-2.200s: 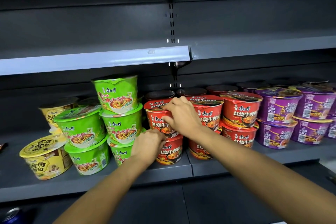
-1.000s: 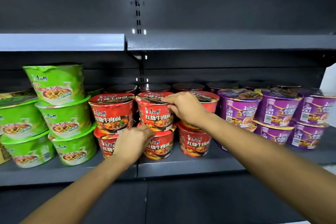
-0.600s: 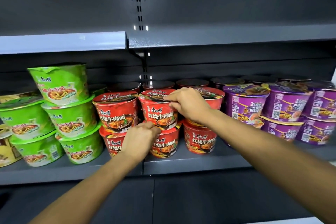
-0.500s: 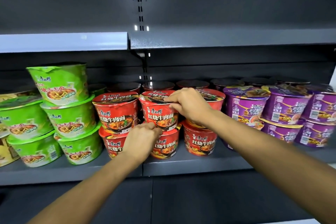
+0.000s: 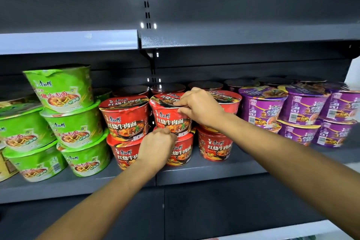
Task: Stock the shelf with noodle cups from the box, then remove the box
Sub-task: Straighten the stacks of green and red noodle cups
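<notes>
Red noodle cups stand two high on the dark shelf (image 5: 206,171). My right hand (image 5: 198,107) grips the rim of the upper middle red cup (image 5: 167,121), fingers over its lid and thumb on its side. My left hand (image 5: 155,148) sits lower, fingers curled at the bottom edge of that cup, in front of the lower red cup (image 5: 181,152). Another red stack (image 5: 124,119) stands just left, and a third red stack (image 5: 214,148) just right, partly behind my right wrist. The box is not in view.
Green cups (image 5: 66,119) are stacked three high at the left. Purple cups (image 5: 303,115) fill the right end of the shelf. More cups stand in a back row. An upper shelf edge (image 5: 70,41) runs overhead. A yellow cup shows at the far left edge.
Both hands moved from the leftmost red stack to the middle stack as the view shifted right. Over the last half second they hold the same upper cup with almost no motion.
</notes>
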